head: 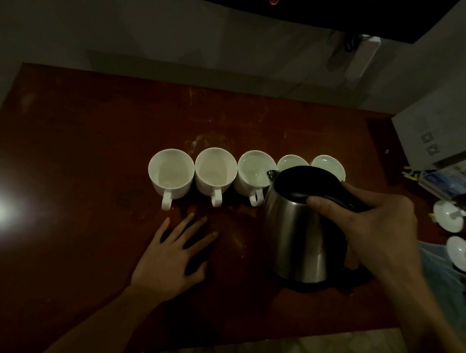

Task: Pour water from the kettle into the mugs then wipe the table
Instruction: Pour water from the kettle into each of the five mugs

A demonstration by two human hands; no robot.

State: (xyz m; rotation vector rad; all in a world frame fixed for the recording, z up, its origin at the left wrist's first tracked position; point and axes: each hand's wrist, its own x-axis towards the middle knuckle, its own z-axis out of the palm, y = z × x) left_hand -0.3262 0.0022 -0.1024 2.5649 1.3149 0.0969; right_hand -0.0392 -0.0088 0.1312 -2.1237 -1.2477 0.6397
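My right fingers [338, 203] wrapped round kettle [304, 233] handle, spout over third mug [254, 173]. Left fingers [189, 230] flat, loose on desk [84, 127]. Next: tip gently, then two empty mugs [194, 171] past my left fingertips.

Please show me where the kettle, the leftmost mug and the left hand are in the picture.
kettle [299, 238], head view, on its steel body below the black lid.
leftmost mug [169, 181], head view, on its white front wall.
left hand [175, 257], head view, on the back of the hand.
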